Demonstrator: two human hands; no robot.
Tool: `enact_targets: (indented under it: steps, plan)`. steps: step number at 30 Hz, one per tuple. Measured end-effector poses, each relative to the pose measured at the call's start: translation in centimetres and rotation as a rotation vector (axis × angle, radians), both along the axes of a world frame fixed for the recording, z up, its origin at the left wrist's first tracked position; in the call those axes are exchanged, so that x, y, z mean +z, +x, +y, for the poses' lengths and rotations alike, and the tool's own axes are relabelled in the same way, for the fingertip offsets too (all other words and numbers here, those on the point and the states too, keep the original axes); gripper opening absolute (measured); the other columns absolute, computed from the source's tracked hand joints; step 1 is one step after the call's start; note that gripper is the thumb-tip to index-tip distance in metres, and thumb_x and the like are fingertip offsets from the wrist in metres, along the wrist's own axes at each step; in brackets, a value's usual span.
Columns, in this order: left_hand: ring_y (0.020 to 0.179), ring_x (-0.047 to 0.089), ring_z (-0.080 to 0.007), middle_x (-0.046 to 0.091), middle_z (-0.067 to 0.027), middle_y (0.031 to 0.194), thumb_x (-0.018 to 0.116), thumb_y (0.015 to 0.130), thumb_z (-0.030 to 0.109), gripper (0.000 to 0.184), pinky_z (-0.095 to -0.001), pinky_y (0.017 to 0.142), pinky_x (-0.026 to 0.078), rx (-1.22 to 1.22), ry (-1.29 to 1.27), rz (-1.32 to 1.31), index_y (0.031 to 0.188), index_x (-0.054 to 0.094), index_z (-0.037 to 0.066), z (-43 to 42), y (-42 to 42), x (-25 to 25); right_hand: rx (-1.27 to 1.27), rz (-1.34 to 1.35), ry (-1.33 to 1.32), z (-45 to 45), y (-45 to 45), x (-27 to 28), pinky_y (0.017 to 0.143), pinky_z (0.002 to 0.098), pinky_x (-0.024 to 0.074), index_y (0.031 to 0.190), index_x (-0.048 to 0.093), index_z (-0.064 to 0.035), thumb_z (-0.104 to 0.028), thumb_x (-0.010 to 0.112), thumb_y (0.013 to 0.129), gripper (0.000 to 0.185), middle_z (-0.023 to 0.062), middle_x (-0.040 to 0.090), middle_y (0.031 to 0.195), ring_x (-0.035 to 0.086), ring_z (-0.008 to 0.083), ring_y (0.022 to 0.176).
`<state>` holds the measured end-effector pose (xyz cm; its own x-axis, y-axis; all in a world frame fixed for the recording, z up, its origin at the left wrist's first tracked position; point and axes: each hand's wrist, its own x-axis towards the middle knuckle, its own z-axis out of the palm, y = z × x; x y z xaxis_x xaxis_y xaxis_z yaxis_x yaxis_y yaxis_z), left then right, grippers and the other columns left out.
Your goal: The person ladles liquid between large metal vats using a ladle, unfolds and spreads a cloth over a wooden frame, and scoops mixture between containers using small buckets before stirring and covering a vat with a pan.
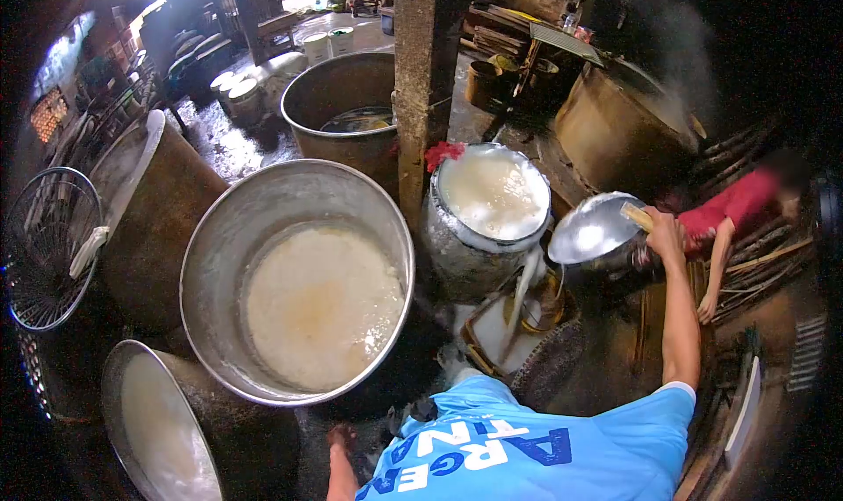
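Note:
My right hand (665,234) is closed around the short wooden handle of a large, round metal scoop (590,229). The scoop is tilted beside a tall metal drum (470,268) filled nearly to its rim with foamy, whitish liquid (492,189). A thin trickle hangs from the scoop's lower edge. Low beside my body is my left hand (342,436), near a wide metal vat (198,325); its fingers are too dark and small to make out. Cream-coloured liquid (320,303) covers the vat's bottom.
A wooden post (413,88) rises behind the drum. Another vat (307,132), a tilted basin (114,387) and a wire strainer (53,246) stand around. At right, a co-worker in a red shirt (733,204) bends near stacked firewood (764,259). Steam rises over a big vat (615,128).

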<state>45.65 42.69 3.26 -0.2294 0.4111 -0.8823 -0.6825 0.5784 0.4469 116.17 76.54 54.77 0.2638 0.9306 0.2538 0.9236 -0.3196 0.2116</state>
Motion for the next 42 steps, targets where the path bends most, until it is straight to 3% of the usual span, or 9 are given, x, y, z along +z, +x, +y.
enact_targets:
  steps: [5,8,10,14,17,20,31,36,42]
  plan:
    - [0.058,0.051,-0.0212,0.053,-0.0075,0.072,0.048,0.086,0.013,0.01,-0.0327,0.047,0.044,0.11,-0.221,0.195,0.089,0.056,0.007,-1.1,-0.4,3.7,0.074,0.316,0.31,6.6,-2.5,-4.8,0.072,0.0493,0.0462,0.116,0.055,-0.0269,-0.004,0.051,0.075,0.048,0.0181,0.063,0.098,0.059,0.0388,0.091]
    - [0.057,0.052,-0.0223,0.055,-0.0085,0.074,0.049,0.086,0.016,0.011,-0.0334,0.047,0.045,0.286,-0.085,0.147,0.089,0.056,0.008,-2.0,0.4,4.7,-0.073,0.368,0.249,12.4,-6.1,-7.4,0.079,0.0469,0.0464,0.12,0.053,-0.0299,-0.005,0.052,0.075,0.051,0.0139,0.062,0.104,0.059,0.0366,0.095]
    - [0.058,0.053,-0.0232,0.056,-0.009,0.075,0.052,0.085,0.017,0.011,-0.0354,0.047,0.046,0.308,-0.161,0.193,0.089,0.056,0.008,-2.4,1.3,5.9,0.188,0.414,0.448,18.6,-3.9,-14.1,0.077,0.0462,0.0469,0.12,0.055,-0.0264,-0.001,0.053,0.074,0.052,0.0146,0.062,0.104,0.059,0.0366,0.095]
    - [0.058,0.055,-0.0236,0.057,-0.0088,0.073,0.055,0.081,0.02,0.012,-0.0405,0.048,0.048,0.496,-0.237,0.301,0.083,0.057,0.009,-3.5,4.0,3.9,0.307,0.484,0.473,25.5,-6.0,-17.3,0.076,0.0425,0.0476,0.119,0.057,-0.0192,0.004,0.055,0.072,0.053,0.0183,0.062,0.1,0.059,0.0376,0.091]
    - [0.058,0.056,-0.0237,0.057,-0.0084,0.07,0.055,0.078,0.021,0.014,-0.0423,0.049,0.048,0.559,-0.327,0.248,0.08,0.058,0.008,-4.2,7.3,4.8,0.384,0.528,0.558,30.6,-4.9,-20.4,0.074,0.0448,0.0472,0.122,0.055,-0.0246,0.001,0.052,0.075,0.053,0.0151,0.062,0.095,0.059,0.0365,0.089]
    - [0.058,0.056,-0.0238,0.057,-0.0083,0.07,0.054,0.079,0.021,0.014,-0.0421,0.05,0.048,0.512,-0.423,0.267,0.08,0.058,0.007,-3.7,11.0,6.6,0.201,0.5,0.3,32.6,-5.9,-18.3,0.075,0.0447,0.0475,0.124,0.053,-0.0263,0.0,0.051,0.075,0.056,0.0157,0.062,0.096,0.06,0.0356,0.089]
    - [0.06,0.057,-0.0243,0.056,-0.0078,0.069,0.053,0.079,0.019,0.016,-0.0416,0.051,0.05,0.268,-0.46,0.488,0.082,0.058,0.004,1.0,13.6,12.2,0.323,0.539,-0.059,33.9,-10.7,-20.0,0.075,0.0453,0.048,0.131,0.045,-0.0222,-0.013,0.058,0.075,0.058,0.0175,0.062,0.097,0.061,0.0357,0.087]
    - [0.06,0.057,-0.0242,0.056,-0.0074,0.068,0.053,0.08,0.018,0.016,-0.041,0.052,0.05,0.175,-0.376,0.588,0.082,0.058,0.003,5.1,10.9,15.1,0.299,0.473,-0.239,35.5,-14.9,-23.5,0.076,0.0456,0.0482,0.131,0.044,-0.0199,-0.013,0.051,0.082,0.051,0.0173,0.06,0.104,0.061,0.0375,0.09]
    - [0.063,0.058,-0.0249,0.057,-0.0086,0.07,0.054,0.08,0.019,0.018,-0.0402,0.052,0.049,0.311,-0.167,0.65,0.085,0.06,0.003,3.2,7.5,13.7,0.244,0.458,-0.031,33.0,-12.6,-20.1,0.074,0.0457,0.0485,0.13,0.046,-0.03,-0.01,0.058,0.076,0.058,0.0116,0.062,0.105,0.061,0.0333,0.091]
